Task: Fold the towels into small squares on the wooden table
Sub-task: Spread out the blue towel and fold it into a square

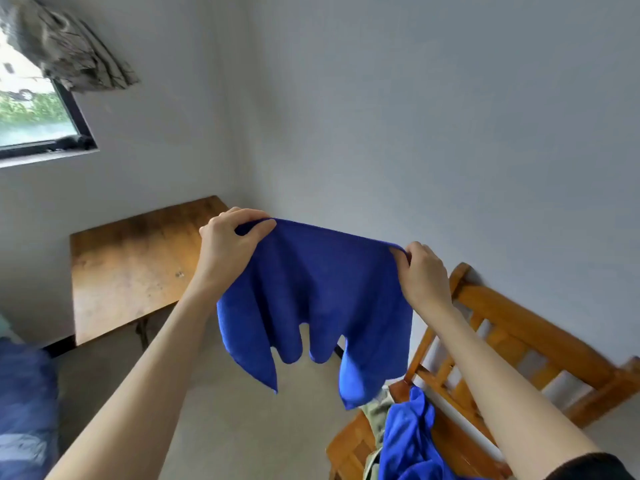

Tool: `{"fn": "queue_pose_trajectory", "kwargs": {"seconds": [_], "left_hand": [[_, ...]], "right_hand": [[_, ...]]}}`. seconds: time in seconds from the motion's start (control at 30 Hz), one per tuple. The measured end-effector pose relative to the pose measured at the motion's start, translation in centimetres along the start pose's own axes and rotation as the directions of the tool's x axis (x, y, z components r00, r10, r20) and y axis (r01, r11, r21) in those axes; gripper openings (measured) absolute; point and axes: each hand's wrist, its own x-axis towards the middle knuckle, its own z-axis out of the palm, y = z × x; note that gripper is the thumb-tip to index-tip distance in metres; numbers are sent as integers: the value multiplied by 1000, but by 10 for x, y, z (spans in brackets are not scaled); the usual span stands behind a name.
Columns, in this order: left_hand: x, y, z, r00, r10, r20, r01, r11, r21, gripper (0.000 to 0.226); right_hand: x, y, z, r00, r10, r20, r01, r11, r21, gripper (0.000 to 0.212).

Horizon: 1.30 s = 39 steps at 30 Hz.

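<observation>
The blue towel point(311, 292) hangs in the air, opened out wide. It is not on the wooden surface point(131, 268) yet. No fold shows in it. Its bottom edge droops in wavy flaps and two corners point down.

So the job looks like it has just begun. This towel must go down flat on the surface, then be folded into a small square. More cloth waits on the wooden chair point(519, 334) at about 5 o'clock from the towel: another blue towel point(408, 441) in a heap, with a bit of green cloth point(375, 410) beside it. Those seem to need folding too. No folded squares show anywhere.

The left hand point(228, 244) pinches the top corner of the towel at about 10 o'clock, fingers curled around the edge. The right hand point(422, 271) pinches the other top corner at about 2 o'clock. Each grip is closed tight on the cloth, and the top edge stretches between them.

The surface sits at about 9 o'clock from the towel, against the wall. A window point(31, 109) is up at 10 o'clock, with a grey curtain point(69, 46) bunched above it.
</observation>
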Motion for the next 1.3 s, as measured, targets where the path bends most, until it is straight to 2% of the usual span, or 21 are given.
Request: {"fn": "queue_pose_trajectory", "kwargs": {"seconds": [0.1,0.2,0.43,0.5,0.57,0.63,0.7,0.83,0.93,1.0,1.13,1.3], "left_hand": [[-2,-23,-41,995,-43,-93,48,997,52,19],[-4,-45,-78,982,-72,-175,92,990,108,7],[3,-143,-174,933,-192,-303,241,961,133,8],[8,-174,-197,925,-217,-313,276,947,161,6],[13,-204,-219,915,-245,-321,318,927,200,7],[19,-232,-238,908,-279,-314,360,902,239,8],[26,-256,-255,903,-311,-296,396,870,293,9],[48,-297,-276,892,-327,-312,434,815,383,10],[71,-325,-283,873,-320,-367,458,798,393,10],[88,-345,-286,863,-319,-392,472,787,398,16],[134,-388,-291,846,-345,-408,505,765,400,24],[199,-446,-290,844,-433,-318,535,724,435,15]], "right_hand": [[9,-28,36,999,-42,16,42,999,-2,23],[18,-57,75,996,-40,74,42,999,-26,21],[47,-129,185,960,115,256,-157,976,151,21],[57,-157,222,932,182,315,-274,920,279,22],[65,-183,254,865,276,420,-456,781,426,24],[72,-202,282,796,323,512,-574,670,470,19],[79,-218,304,776,330,537,-597,659,457,9],[97,-243,343,848,283,449,-478,775,414,21],[117,-258,370,902,212,377,-336,892,302,24],[136,-266,391,933,149,328,-226,951,209,36],[181,-281,437,968,35,248,-68,990,126,32],[247,-292,513,958,-163,237,178,983,-44,35]]}}
